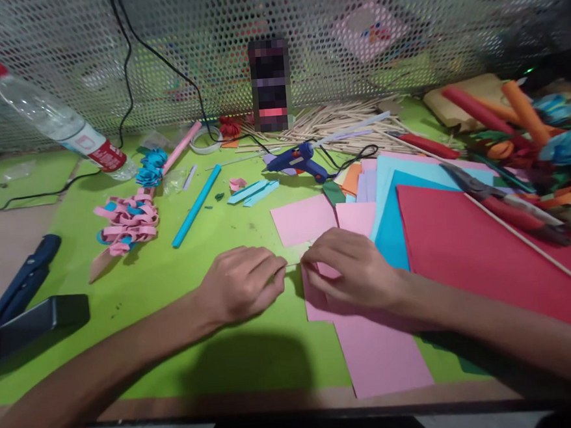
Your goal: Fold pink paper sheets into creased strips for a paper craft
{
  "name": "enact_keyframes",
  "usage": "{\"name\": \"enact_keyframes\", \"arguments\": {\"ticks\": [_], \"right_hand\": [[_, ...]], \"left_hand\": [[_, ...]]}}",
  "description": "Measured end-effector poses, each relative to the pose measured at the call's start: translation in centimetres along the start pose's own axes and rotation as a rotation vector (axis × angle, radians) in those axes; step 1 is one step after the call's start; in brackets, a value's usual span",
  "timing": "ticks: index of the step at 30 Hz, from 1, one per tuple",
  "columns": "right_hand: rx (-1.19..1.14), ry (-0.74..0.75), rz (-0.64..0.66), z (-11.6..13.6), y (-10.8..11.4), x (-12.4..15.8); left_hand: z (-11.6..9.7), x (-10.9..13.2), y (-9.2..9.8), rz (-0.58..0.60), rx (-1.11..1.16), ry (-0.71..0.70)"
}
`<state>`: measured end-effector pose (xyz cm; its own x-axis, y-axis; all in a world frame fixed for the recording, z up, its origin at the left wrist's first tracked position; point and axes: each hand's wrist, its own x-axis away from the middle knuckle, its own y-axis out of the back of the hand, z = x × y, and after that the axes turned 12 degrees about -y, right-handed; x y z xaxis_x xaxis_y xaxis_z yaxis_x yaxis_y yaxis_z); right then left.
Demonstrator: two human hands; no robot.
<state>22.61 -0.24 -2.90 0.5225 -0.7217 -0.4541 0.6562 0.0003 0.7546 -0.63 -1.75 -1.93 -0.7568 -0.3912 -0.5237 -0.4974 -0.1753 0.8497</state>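
Observation:
My left hand (241,283) and my right hand (352,269) meet over the green table (182,280) near its front. Both are closed in a pinch on a thin wooden stick (291,264) that bridges the gap between them. My right hand also presses on a pink paper sheet (378,351) that lies under it and reaches to the table's front edge. Part of the stick is hidden under my fingers.
A red sheet (463,240), a blue sheet (394,232) and a second pink sheet (300,219) lie to the right and behind. A blue glue gun (296,161), a pile of sticks (338,122), a water bottle (49,120), a light-blue rolled tube (197,206), pink-and-blue curls (127,222), pliers (504,202).

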Motion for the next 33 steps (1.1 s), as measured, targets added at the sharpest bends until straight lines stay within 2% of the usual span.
{"name": "enact_keyframes", "arguments": {"ticks": [5, 10, 15, 19, 21, 25, 29, 33], "right_hand": [[-0.024, -0.071, 0.001, -0.1, -0.3, -0.1], [-0.187, -0.164, -0.013, 0.2, -0.6, 0.0], [-0.239, -0.342, -0.05, 0.1, -0.2, -0.4], [-0.267, -0.442, -0.072, -0.2, 0.1, -0.8], [-0.287, -0.45, -0.044, -0.2, 0.2, -1.0], [-0.293, -0.407, 0.013, -0.2, 0.1, -1.0], [-0.256, -0.347, 0.057, -0.1, -0.2, -0.7], [-0.266, -0.305, 0.062, 0.0, -0.6, -0.4]], "left_hand": [[0.3, -1.8, -0.7, -0.035, 0.092, 0.055], [0.5, -1.8, -0.9, -0.062, 0.163, 0.095], [3.9, -0.5, -0.3, -0.12, 0.237, 0.224], [6.1, 0.0, 0.5, -0.212, 0.16, 0.386], [5.7, -0.2, 0.5, -0.26, 0.212, 0.424], [2.9, -0.8, -0.4, -0.11, 0.528, 0.403], [0.9, -0.7, -1.3, -0.115, 0.581, 0.388], [0.5, -0.3, -1.7, -0.1, 0.538, 0.288]]}}
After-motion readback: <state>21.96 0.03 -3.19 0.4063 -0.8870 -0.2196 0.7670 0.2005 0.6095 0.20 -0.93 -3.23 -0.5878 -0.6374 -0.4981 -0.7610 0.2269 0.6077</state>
